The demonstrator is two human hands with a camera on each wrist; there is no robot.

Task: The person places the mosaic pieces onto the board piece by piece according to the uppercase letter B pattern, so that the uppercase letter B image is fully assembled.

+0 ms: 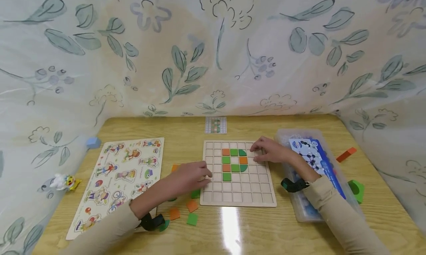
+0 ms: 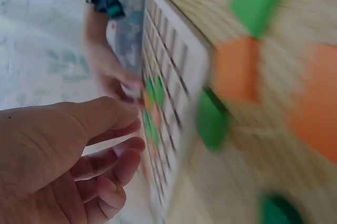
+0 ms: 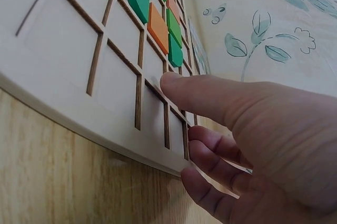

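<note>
Hovering at the left edge of the grid board [image 1: 237,187], the left hand [image 1: 189,177] is showing loosely bent fingers with the thumb lying close above them, and is holding no visible piece. On the right side, the right hand [image 1: 273,150] is hanging with thumb and fingers spread, likewise gripping nothing. Whether either hand is touching the board, the views are not making clear. Both hands are presumably flanking the board to leave its middle unobstructed.

The board is lying flat on the table [image 1: 259,229], between the hands. It is carrying nine pieces: three orange squares [image 1: 243,160], four green squares [image 1: 235,168] and two dark green rounded pieces [image 1: 244,168]. Its raised ridges are probably keeping them aligned. Beyond its far edge, one pattern card [image 1: 215,125] is lying, apparently for easy viewing over the board.

Left of the board, at least seven loose pieces [image 1: 192,206] are lying, probably for easy reach: three orange, two green, two dark green. The left arm is partly covering this group.

Farther left, one picture puzzle board [image 1: 110,184], one blue block [image 1: 93,142] and one toy figure [image 1: 68,182] are resting. To the right, one plastic box [image 1: 301,210] is supporting one blue-and-white packet [image 1: 309,151]; beyond it, one orange block [image 1: 346,155] and one green block [image 1: 360,192] are lying.
</note>
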